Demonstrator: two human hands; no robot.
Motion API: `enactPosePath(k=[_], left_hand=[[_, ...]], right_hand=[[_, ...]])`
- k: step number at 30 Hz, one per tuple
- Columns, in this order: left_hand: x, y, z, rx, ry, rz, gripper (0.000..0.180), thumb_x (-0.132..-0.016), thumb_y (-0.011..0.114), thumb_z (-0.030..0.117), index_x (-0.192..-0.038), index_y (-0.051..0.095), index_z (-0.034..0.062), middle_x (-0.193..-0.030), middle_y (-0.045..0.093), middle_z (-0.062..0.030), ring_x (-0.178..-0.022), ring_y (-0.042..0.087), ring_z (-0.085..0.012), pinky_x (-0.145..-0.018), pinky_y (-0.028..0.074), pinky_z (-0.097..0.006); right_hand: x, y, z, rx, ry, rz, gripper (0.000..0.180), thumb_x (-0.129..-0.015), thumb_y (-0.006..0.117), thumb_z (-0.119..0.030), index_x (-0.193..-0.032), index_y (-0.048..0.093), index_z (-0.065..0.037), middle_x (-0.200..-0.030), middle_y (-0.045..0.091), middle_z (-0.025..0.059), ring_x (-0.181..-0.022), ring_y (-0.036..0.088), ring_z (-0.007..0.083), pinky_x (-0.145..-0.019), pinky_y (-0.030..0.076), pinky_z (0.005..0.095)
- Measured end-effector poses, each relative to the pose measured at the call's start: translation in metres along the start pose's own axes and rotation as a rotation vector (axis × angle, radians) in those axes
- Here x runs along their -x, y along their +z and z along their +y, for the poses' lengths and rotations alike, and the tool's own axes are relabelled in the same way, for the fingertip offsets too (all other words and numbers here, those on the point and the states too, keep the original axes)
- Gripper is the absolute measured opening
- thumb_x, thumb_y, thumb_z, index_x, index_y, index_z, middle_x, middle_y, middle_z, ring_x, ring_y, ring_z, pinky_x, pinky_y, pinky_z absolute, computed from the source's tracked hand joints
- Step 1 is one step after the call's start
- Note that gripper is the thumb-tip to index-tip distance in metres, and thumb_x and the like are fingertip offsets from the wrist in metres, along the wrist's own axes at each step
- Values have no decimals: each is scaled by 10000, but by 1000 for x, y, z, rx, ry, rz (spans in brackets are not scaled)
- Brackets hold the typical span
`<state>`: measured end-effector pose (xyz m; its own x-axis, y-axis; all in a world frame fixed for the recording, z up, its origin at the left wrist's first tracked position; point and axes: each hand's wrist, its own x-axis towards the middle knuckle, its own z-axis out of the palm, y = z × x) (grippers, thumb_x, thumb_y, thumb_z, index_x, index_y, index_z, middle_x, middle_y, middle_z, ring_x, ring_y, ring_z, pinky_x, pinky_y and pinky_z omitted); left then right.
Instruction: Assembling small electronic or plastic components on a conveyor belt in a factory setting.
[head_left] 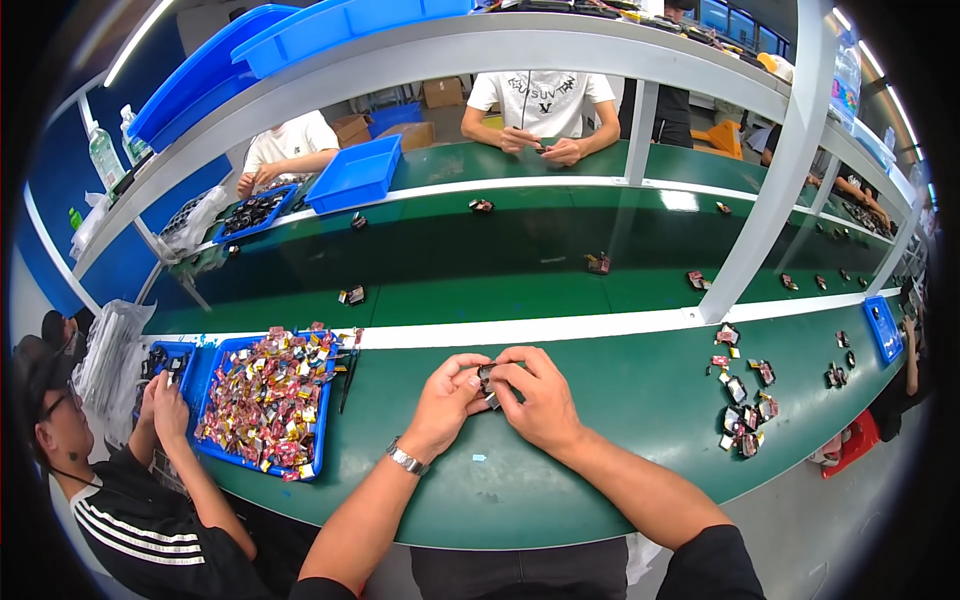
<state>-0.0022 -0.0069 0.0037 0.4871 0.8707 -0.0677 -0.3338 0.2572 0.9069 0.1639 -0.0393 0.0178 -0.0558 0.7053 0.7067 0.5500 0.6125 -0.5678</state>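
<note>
Over the green table (600,470), my left hand (440,405) and my right hand (542,408) meet around a small black plastic housing (488,384). Fingers and thumbs of both hands pinch it from either side and hide much of it. What sits inside the housing is too small to make out. To the left of my left hand stands a blue tray (324,432) heaped with small red circuit boards (262,405) that have yellow and silver parts. Dark tweezers (347,378) lie along that tray's right side.
Loose black housings with boards (742,415) lie in a group on the right. Beyond a white rail (450,335), more small assemblies rest on a green conveyor belt (440,255). A grey post (770,190) rises at right. Co-workers sit at the left (130,500) and across.
</note>
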Motion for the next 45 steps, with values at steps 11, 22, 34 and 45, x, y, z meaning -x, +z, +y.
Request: enactPosePath(k=[11, 22, 34, 45], left_hand=[[0, 2, 4, 12, -16, -23, 261, -984, 511, 73, -1238, 472, 29, -1108, 653, -82, -1007, 631, -148, -865, 549, -324], [0, 9, -4, -172, 63, 75, 212, -973, 535, 57, -1178, 537, 3, -1049, 672, -74, -926, 652, -122, -752, 559, -261], [-1, 4, -5, -158, 60, 19, 260, -949, 540, 6, -1209, 540, -3, -1074, 663, -57, -908, 598, -69, -717, 491, -209], [-3, 8, -11, -201, 62, 68, 270, -941, 514, -21, -1210, 539, -22, -1107, 660, -81, -993, 625, -113, -808, 533, -247]], right_hand=[[0, 5, 2, 6, 63, 57, 152, -765, 690, 32, -890, 633, -32, -932, 586, 87, -822, 604, 242, -668, 512, 335], [6, 6, 1, -1, 105, 40, 135, -772, 693, 21, -883, 635, -31, -940, 580, 88, -826, 605, 237, -645, 515, 324], [7, 5, 2, 67, 38, 43, 146, -746, 703, 23, -875, 672, -39, -955, 603, 74, -846, 615, 242, -684, 530, 343], [9, 6, 5, -105, 298, 12, 190, -781, 696, 15, -965, 660, -22, -953, 602, 91, -745, 636, 181, -651, 542, 279]])
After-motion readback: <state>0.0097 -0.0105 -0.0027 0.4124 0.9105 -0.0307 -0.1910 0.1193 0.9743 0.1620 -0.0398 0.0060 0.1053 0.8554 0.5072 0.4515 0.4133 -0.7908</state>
